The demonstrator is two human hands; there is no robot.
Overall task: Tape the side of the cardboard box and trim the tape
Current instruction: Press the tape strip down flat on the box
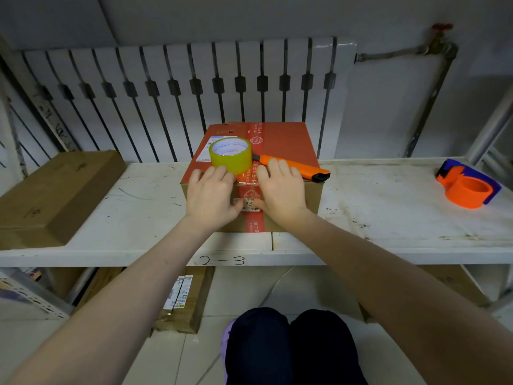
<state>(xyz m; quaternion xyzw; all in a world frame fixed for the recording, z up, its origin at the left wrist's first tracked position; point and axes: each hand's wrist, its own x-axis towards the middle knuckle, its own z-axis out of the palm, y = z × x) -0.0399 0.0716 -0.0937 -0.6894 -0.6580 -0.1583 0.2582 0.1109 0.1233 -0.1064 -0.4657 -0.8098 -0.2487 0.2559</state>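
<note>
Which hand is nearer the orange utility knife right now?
Right. The right hand has its fingertips touching or just short of the orange utility knife on the box top; the left hand is farther left, beside the tape roll.

Both bare forearms reach forward and converge toward the middle. Left hand (209, 194) lies palm-down, fingers spread flat and curled over an edge, thumb angled inward and down. Right hand (280, 187) mirrors it just beside, palm-down, fingers extended, thumb pointing toward the left thumb, tips nearly meeting; neither hand grips anything.
</note>
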